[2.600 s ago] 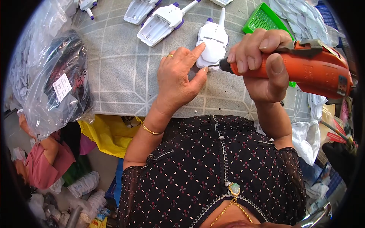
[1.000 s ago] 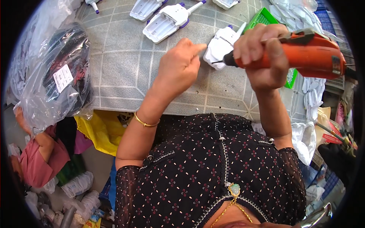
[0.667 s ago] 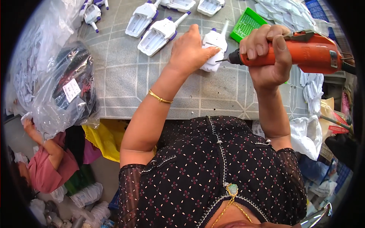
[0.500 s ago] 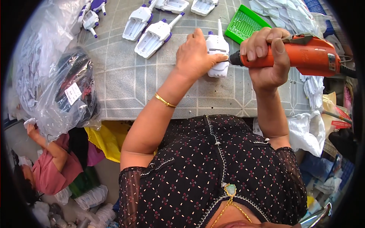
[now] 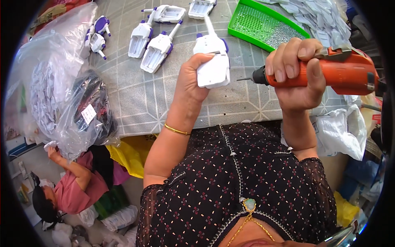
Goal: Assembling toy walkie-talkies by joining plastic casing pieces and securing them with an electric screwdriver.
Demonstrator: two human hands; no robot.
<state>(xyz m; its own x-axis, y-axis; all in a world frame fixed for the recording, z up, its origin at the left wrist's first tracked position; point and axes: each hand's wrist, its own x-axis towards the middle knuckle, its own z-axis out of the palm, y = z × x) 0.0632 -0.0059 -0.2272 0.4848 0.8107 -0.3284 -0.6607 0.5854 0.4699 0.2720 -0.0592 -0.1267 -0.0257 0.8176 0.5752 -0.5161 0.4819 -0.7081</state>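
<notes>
A white plastic toy housing with purple side parts and a narrow stem is gripped in my left hand, thumb across its face. My right hand is wrapped round an orange electric screwdriver. Its thin bit points left toward the housing, with a gap between them. Several similar white and purple housings, such as this open one, lie beyond my left hand, hollow side up. A green perforated tray holding small silvery screws stands beyond the screwdriver.
A heap of flat white plastic pieces lies at the far right. Clear plastic bags of white and dark parts crowd the table's left side. Small purple and white assemblies lie beside them. Another person in a pink top sits at lower left.
The housing has come off the table into my left hand and moved left. The screwdriver bit has drawn away from it to the right. More of the tray shows as the view has shifted.
</notes>
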